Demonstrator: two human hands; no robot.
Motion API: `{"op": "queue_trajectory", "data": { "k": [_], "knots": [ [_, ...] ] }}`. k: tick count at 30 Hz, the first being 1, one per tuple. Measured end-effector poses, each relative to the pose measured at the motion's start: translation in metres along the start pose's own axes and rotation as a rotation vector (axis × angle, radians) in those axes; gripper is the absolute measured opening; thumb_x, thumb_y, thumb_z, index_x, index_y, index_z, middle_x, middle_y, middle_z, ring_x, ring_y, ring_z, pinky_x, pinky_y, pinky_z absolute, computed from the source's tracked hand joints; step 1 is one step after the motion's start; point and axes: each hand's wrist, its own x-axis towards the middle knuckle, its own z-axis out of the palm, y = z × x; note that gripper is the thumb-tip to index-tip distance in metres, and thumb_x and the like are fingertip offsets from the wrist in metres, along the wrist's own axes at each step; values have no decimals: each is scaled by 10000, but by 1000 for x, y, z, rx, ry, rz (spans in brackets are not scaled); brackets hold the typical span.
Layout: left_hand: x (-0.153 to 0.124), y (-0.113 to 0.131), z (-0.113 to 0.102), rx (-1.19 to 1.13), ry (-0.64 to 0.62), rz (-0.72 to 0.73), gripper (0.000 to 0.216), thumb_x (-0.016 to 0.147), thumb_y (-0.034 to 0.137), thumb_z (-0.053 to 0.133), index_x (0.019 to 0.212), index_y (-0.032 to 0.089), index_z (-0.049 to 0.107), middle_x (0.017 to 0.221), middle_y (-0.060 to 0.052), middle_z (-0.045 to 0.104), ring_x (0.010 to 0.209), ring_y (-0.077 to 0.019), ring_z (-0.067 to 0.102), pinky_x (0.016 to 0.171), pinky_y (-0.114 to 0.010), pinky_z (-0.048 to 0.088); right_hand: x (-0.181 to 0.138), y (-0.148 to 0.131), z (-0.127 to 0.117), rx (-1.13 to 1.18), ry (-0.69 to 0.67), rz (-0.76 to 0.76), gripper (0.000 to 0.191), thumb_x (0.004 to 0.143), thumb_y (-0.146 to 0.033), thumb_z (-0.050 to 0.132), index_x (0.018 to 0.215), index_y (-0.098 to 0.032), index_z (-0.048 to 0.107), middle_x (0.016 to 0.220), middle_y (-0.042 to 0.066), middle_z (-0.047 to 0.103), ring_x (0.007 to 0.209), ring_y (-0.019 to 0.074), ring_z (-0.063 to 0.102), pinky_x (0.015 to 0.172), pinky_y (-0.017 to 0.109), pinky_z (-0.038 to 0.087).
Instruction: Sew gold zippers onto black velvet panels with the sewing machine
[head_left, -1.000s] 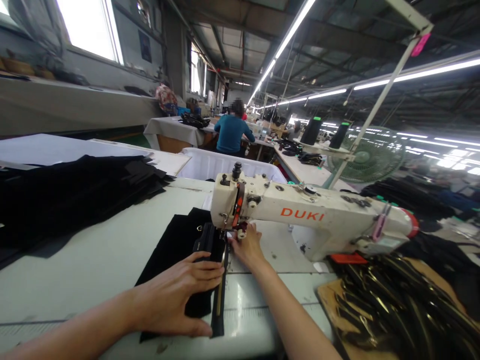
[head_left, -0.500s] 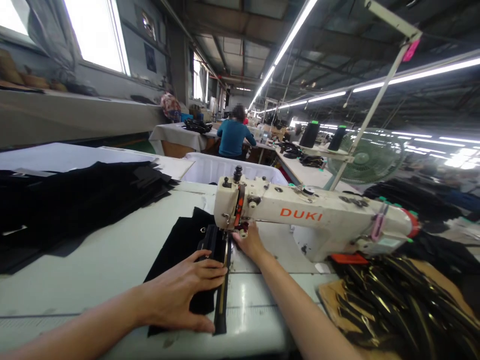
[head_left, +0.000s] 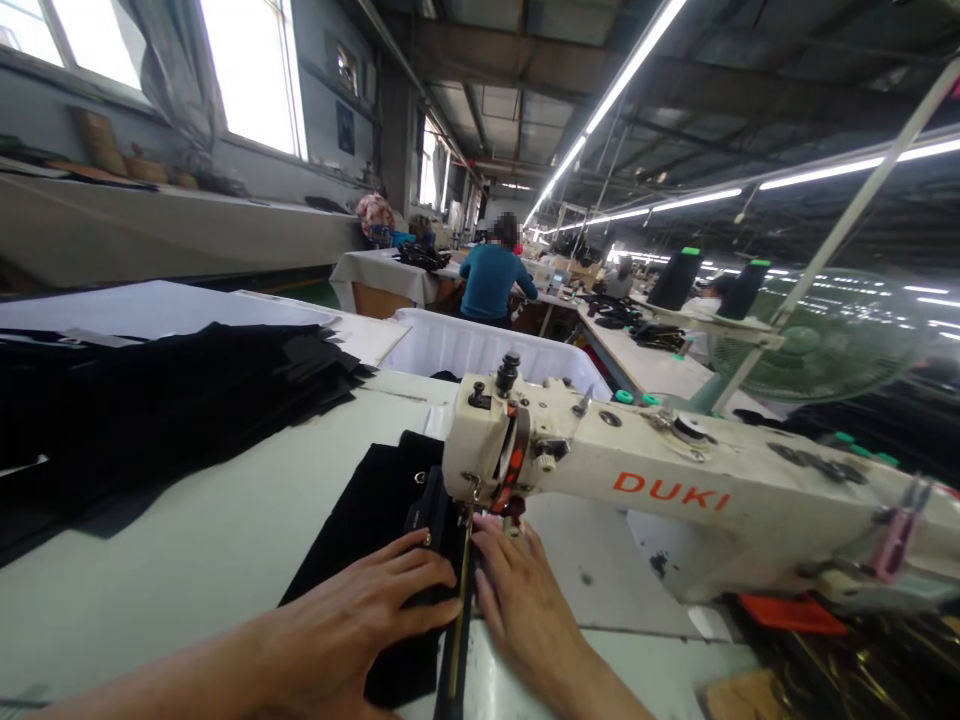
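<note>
A black fabric panel [head_left: 352, 525] lies under the needle end of a white DUKI sewing machine [head_left: 585, 490]. Along the panel's right edge runs a black zipper [head_left: 459, 650] with gold teeth, passing below the presser foot. Spread over the panel, my left hand [head_left: 375, 605] presses it down, fingertips close to the zipper's left side. My right hand [head_left: 521, 595] rests flat at the zipper's right side, its fingertips just by the presser foot. Both hands have their fingers extended. The machine's head hides the needle's tip and part of the panel.
Stacked black fabric pieces [head_left: 172, 400] cover the table's left side. Behind the machine stands a white plastic bin [head_left: 487, 345]. Gold-toothed zippers [head_left: 862, 670] lie at lower right. A person in a blue top [head_left: 495, 280] sits farther back, and a fan [head_left: 810, 340] stands to the right.
My right hand has drawn back from beside the needle area to lie flat along the zipper. My left hand stays on the panel. The view has shifted, bringing the machine nearer.
</note>
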Motion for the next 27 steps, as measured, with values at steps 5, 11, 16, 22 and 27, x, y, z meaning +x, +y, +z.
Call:
{"op": "queue_trajectory", "data": {
  "k": [5, 11, 16, 22, 27],
  "knots": [
    [6, -22, 1, 13, -7, -2, 875, 765, 578, 744, 1515, 361, 350, 1511, -66, 462, 1389, -349, 419, 1211, -511, 197, -3, 0, -2, 20, 56, 11, 467, 938, -101, 439, 1394, -205, 427, 1376, 108, 558, 1308, 267, 483, 1131, 570, 339],
    [18, -43, 1, 40, 30, 3, 840, 774, 589, 732, 1496, 318, 402, 1479, -108, 487, 1378, -355, 431, 1204, -535, 204, -2, -5, -21, 229, 19, -190, 373, 827, -50, 475, 1131, -234, 586, 1149, 52, 619, 1129, 225, 541, 1046, 436, 411],
    [20, -33, -8, 36, 68, 62, 638, 849, 470, 691, 1432, 306, 491, 1334, -77, 612, 1239, -296, 570, 1205, -485, 250, 0, -6, -21, 267, -75, -197, 351, 846, -66, 458, 1109, -246, 604, 1068, 39, 633, 1057, 213, 556, 1038, 409, 411],
    [18, -25, -14, 71, 104, 55, 572, 858, 448, 676, 1386, 275, 542, 1333, -73, 629, 1194, -274, 611, 1168, -407, 342, 1, -6, -14, 222, -27, -177, 411, 839, -67, 465, 1187, -244, 593, 1140, 45, 640, 1101, 225, 550, 1047, 396, 423],
    [20, -34, -10, 80, 166, 46, 601, 841, 490, 690, 1386, 277, 551, 1348, -73, 625, 1224, -282, 598, 1183, -419, 319, 2, -6, -8, 156, 14, -173, 504, 812, -39, 468, 1265, -234, 573, 1131, 52, 656, 1097, 231, 578, 1068, 420, 434]
  ]
}}
